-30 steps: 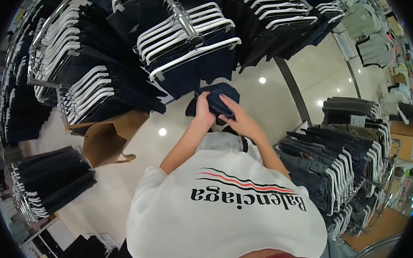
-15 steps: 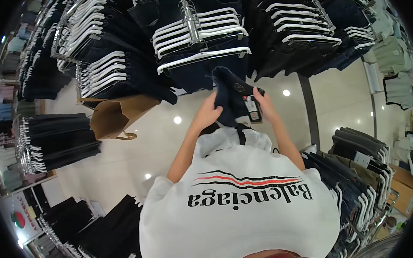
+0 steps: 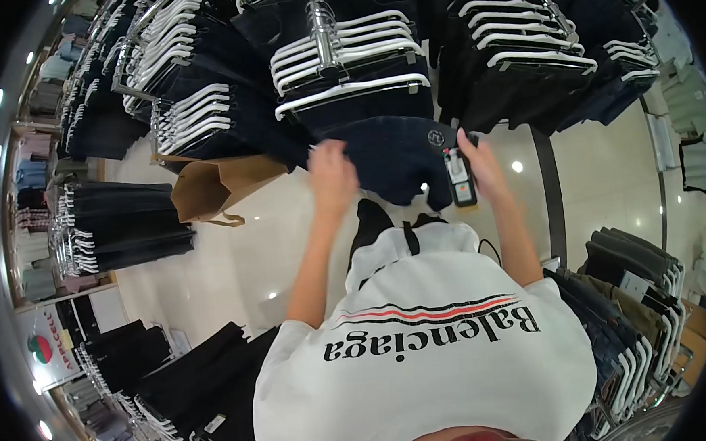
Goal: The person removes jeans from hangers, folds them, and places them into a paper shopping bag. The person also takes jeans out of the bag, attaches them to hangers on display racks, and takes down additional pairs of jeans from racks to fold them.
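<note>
Black garments point(image 3: 123, 222) hang in a close row at the left, and to the right of them stands an open brown paper bag point(image 3: 249, 176). Next comes the person's left hand point(image 3: 333, 176), raised at the left end of a dark-blue denim garment point(image 3: 394, 157), probably a pair of jeans. Its fingers look curled, but blur hides the tips, and whether they pinch the cloth cannot be told.

The garment is in front of the person, between the two hands, spread wide along its upper edge and sagging in loose folds above the pale floor point(image 3: 211, 278). Just beyond that edge is a row of white hangers point(image 3: 353, 85) bearing dark trousers. Toward the garment's right end are a round emblem point(image 3: 436, 138) and a bunch of hang tags point(image 3: 459, 183). There the right hand point(image 3: 485, 165) pinches the corner, its thumb laid on the near face and the other fingers mostly hidden behind. Farther right, jeans point(image 3: 609, 318) hang on another rack.

The denim should handle as soft and limp, fairly light yet heavier than shirt cloth, with enough grain not to slip and little that could break. The upper edge looks like the firmest part, so a hold at its two ends would suit best; the dangling tags are the weak spot and could catch or tear if gripped.
</note>
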{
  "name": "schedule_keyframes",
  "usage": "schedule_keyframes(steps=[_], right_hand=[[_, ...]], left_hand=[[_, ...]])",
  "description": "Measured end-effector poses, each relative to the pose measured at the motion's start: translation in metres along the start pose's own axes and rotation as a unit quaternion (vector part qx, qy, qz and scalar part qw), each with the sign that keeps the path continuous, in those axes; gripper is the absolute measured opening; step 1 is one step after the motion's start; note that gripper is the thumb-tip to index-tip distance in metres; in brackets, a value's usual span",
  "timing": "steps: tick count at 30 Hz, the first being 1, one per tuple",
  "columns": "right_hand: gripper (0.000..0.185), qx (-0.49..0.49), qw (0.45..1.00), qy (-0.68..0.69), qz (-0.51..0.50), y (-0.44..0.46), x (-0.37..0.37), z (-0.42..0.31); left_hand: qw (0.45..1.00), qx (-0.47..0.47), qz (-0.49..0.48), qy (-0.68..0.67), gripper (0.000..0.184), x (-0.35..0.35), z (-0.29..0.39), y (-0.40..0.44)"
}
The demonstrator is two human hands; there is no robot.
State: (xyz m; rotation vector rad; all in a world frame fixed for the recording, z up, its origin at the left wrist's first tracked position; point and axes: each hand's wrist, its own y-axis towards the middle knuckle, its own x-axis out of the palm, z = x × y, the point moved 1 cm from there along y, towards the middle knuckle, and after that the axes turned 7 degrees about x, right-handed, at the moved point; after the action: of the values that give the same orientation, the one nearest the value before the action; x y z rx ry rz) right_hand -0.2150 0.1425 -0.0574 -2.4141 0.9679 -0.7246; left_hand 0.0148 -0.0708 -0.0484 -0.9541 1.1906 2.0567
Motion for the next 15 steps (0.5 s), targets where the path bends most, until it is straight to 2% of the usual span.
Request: schedule_keyframes(steps=[1, 2, 4, 5, 6, 8, 9, 11, 12, 14, 15], right_hand=[[0.044, 0.003, 1.000, -0.025, -0.017, 0.000, 0.005, 0.013], [0.053, -0.023, 0.995, -0.097, 0.028, 0.000, 0.018, 0.024], [0.065, -0.066, 0.959, -0.272, 0.039, -0.004, 0.043, 0.046], [0.064, 0.034, 0.960, -0.276, -0.030, -0.026, 0.065, 0.032], [0.057, -0.189, 0.946, -0.261, -0.036, -0.037, 0.088, 0.046], [0.055, -0.210, 0.939, -0.264, -0.071, -0.037, 0.102, 0.071], [0.055, -0.212, 0.938, -0.263, -0.079, -0.035, 0.105, 0.078], [0.062, -0.157, 0.962, -0.177, -0.135, -0.034, 0.112, 0.090], [0.062, -0.159, 0.962, -0.173, -0.140, -0.037, 0.118, 0.092], [0.066, -0.192, 0.966, -0.036, -0.170, -0.046, 0.132, 0.093], [0.066, -0.197, 0.965, -0.032, -0.170, -0.051, 0.136, 0.093]], left_hand=[[0.990, -0.028, 0.019, -0.134, 0.038, 0.009, 0.029, -0.005], [0.979, -0.051, 0.000, -0.200, 0.043, 0.008, 0.060, -0.007], [0.923, -0.095, -0.096, -0.360, 0.063, 0.005, 0.095, -0.012], [0.868, -0.152, -0.114, -0.460, 0.070, 0.015, 0.104, -0.021], [0.904, -0.108, -0.102, -0.402, 0.074, 0.020, 0.109, -0.023], [0.877, -0.176, -0.072, -0.440, 0.067, 0.005, 0.116, -0.021], [0.880, -0.179, -0.066, -0.435, 0.067, 0.004, 0.110, -0.022], [0.885, -0.206, -0.053, -0.415, 0.057, -0.001, 0.092, -0.022], [0.888, -0.206, -0.052, -0.409, 0.057, -0.004, 0.085, -0.022], [0.928, -0.093, 0.011, -0.362, 0.048, -0.013, 0.074, -0.019], [0.938, -0.076, 0.010, -0.338, 0.042, -0.028, 0.077, -0.011]])
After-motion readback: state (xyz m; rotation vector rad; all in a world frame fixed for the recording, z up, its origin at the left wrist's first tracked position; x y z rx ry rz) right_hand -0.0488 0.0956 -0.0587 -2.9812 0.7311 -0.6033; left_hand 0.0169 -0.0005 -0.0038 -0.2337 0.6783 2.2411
